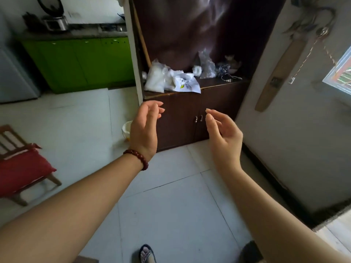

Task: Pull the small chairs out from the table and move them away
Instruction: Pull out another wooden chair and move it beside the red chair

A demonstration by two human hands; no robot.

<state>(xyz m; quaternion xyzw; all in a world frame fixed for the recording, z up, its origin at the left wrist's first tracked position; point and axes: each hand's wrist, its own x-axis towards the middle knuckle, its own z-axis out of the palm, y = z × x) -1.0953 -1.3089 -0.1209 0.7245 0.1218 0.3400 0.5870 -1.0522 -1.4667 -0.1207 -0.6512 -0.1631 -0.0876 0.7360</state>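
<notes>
Now empty: left hand (145,130) and right hand (224,135) raised mid-frame, fingers (158,108) loosely apart. Small chair (20,164) with red cushion at left edge; no table visible. Best to turn left, grip the backrest firmly.

head cam | looks forward-down (wide-angle) | near floor (171,205)
</notes>
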